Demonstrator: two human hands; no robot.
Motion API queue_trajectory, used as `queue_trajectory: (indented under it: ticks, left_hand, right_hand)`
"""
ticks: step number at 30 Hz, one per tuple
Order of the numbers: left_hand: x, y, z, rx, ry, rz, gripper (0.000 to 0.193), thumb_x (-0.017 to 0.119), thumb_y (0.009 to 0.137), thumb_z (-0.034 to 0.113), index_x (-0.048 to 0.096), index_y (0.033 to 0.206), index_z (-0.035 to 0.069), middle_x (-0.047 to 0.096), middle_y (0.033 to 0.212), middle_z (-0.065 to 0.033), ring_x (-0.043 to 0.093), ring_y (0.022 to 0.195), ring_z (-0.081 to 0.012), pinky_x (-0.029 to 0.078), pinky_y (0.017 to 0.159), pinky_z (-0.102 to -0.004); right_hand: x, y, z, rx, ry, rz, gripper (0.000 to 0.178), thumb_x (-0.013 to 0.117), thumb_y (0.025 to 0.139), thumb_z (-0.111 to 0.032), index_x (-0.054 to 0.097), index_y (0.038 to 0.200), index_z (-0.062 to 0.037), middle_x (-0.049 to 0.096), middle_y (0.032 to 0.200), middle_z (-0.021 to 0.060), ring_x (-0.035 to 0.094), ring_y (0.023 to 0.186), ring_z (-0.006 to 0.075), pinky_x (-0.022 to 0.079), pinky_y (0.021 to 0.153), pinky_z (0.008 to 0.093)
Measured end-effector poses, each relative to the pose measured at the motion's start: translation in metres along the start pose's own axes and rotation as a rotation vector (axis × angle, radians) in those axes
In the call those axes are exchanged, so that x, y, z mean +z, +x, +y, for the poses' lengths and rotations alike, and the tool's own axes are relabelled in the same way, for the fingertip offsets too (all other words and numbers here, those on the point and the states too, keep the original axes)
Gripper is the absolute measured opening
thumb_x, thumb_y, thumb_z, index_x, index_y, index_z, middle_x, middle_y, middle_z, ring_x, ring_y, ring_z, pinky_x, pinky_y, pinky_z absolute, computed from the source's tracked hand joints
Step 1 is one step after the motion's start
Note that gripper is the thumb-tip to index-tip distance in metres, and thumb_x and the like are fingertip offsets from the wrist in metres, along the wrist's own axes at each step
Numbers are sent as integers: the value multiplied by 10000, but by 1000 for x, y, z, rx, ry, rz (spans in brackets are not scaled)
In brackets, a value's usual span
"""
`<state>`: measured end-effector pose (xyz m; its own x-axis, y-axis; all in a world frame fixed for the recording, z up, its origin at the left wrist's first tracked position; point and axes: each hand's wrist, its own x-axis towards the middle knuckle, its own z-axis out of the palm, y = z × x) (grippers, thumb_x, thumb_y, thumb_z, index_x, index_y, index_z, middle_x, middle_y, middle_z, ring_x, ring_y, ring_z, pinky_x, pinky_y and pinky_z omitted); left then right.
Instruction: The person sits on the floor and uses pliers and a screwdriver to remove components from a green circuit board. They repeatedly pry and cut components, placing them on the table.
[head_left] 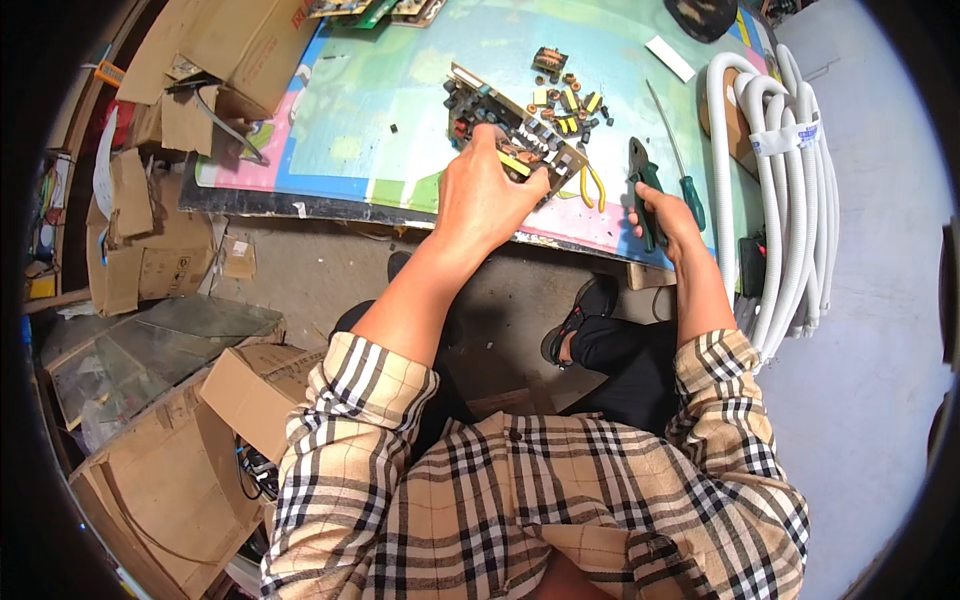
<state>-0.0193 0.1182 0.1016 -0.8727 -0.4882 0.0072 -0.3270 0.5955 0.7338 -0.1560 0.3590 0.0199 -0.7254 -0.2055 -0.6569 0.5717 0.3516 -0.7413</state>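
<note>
My left hand (pixel 487 195) is closed on a circuit board (pixel 500 112) crowded with components, tilted up at the front of the table. In my right hand (pixel 668 218) are dark green-handled pliers (pixel 641 160), jaws pointing away from me and apart from the board. A pair of yellow-handled pliers (pixel 597 188) lies just right of the board, partly hidden by it. Beyond the board is a loose heap of small transformers and coils (pixel 570 103), with a larger copper-wound transformer (pixel 549 60) behind it. A long screwdriver (pixel 691 200) with a green handle rests right of my right hand.
Coiled white corrugated hose (pixel 790 190) stands along the table's right side. A white strip (pixel 670 59) and a dark cap-like item (pixel 703 15) lie farther back. More circuit boards (pixel 375 10) sit at the far left. Cardboard boxes (pixel 165 490) crowd the floor on my left.
</note>
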Motion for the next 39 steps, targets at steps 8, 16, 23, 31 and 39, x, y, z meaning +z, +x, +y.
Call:
queue_trajectory:
  ticks: [8,16,23,31,39]
  left_hand:
    - [1,7,-3,-30,-5,-22,538,721,709,288,551,1083,-59,691,919,-221,683,894,-339,523,819,-380]
    - [5,6,-12,5,-41,-3,580,743,689,268,520,1100,-76,670,933,-256,663,907,-374,515,829,-400]
    - [2,-2,-8,-45,-15,5,536,733,720,322,548,1072,-37,684,912,-230,676,885,-353,513,813,-387]
    - [2,-2,-13,-48,29,-68,503,720,765,335,527,1035,-43,675,860,-253,667,858,-395,519,779,-431]
    - [10,-9,-26,214,117,120,438,761,750,224,531,1026,-26,677,817,-216,673,797,-387,527,721,-429]
  right_hand:
    - [2,-105,6,-304,326,-401,228,636,807,-83,658,1003,32,664,1096,154,649,919,201,518,776,295]
    - [36,-128,50,-490,-300,-285,388,527,683,18,688,1035,-17,576,1110,77,559,1011,184,429,915,283]
    - [48,-114,44,-547,-456,-191,341,538,703,-1,686,1009,-17,551,1123,126,558,1051,277,424,951,326]
    - [44,-111,40,-551,-507,-215,363,548,700,-11,694,1031,-34,549,1117,125,561,1060,276,425,962,342]
    - [50,-135,21,-156,-149,-533,523,517,666,8,648,1171,-26,529,1033,106,611,823,218,538,712,328]
